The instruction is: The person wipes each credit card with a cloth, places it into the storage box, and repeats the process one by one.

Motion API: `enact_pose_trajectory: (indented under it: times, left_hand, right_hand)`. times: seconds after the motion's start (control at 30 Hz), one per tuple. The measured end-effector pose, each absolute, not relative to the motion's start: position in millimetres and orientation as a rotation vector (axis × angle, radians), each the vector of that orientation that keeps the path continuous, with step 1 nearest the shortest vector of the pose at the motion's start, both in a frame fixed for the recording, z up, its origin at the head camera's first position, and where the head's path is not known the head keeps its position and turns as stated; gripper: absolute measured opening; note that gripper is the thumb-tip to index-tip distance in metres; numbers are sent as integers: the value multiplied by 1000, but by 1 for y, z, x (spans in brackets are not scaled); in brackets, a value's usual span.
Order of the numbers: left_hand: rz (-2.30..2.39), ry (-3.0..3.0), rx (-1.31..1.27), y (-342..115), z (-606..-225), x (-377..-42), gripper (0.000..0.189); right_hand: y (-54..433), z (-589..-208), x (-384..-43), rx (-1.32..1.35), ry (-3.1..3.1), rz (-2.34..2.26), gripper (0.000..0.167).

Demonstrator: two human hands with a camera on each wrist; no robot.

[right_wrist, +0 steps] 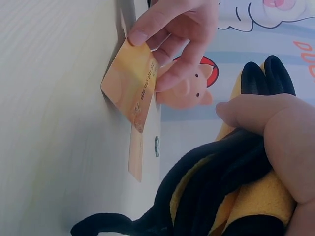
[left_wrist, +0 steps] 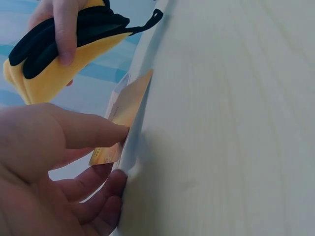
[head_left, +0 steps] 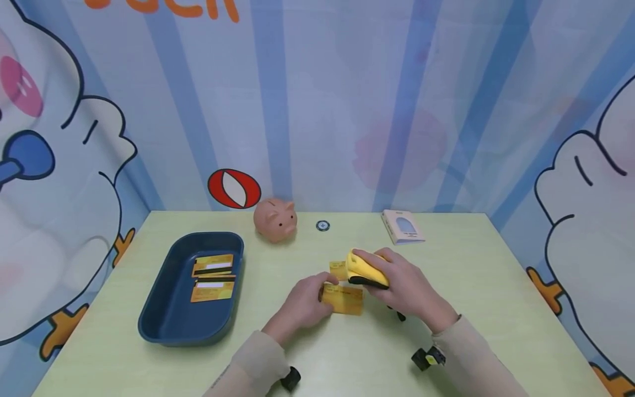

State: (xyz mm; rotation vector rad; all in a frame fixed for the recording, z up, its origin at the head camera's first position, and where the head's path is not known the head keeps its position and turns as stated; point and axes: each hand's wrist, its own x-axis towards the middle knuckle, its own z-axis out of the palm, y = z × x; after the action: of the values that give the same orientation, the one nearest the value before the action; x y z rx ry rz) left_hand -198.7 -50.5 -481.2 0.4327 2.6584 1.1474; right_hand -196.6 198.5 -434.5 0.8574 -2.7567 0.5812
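My left hand (head_left: 305, 300) pinches a gold bank card (head_left: 343, 300) by its left end, thumb and fingers at the edge. In the right wrist view the card (right_wrist: 129, 81) is tilted, with embossed digits along one side. My right hand (head_left: 408, 282) grips a soft yellow-and-black plush item (head_left: 366, 269), which has a black loop strap, seen in the left wrist view (left_wrist: 147, 22). Just beyond the held card, a second gold card (head_left: 338, 269) lies on the table, partly hidden behind the plush item.
A dark blue tray (head_left: 163, 314) on the left holds two gold cards (head_left: 213, 289), stripe side up. Along the back stand a pink piggy bank (head_left: 275, 221), a round dark chip (head_left: 323, 225) and a small pale box (head_left: 403, 226). A patterned curtain (head_left: 317, 110) rises behind the table.
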Motion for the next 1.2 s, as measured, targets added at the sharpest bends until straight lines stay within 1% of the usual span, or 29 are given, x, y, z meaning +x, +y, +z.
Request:
enact_pose_trajectory:
  times: [0.5,0.67,0.97,1.2]
  left_hand:
    - [1562,2298,313,-74,-478,-205,62]
    - [1665,2228,295,-76,-477,-205,62]
    - [1795,2194,388,-75,-465,-207,61]
    - [1911,2071,430,-74,-462,-204,62]
  right_hand:
    - [189,-433,-199,894,-2752,578,81]
    - [181,-436,-201,944,-2742,540,83]
    - [162,-428,-202,1062,-2643,486,79]
    - [151,-428,-202,1117,-2628,458,80]
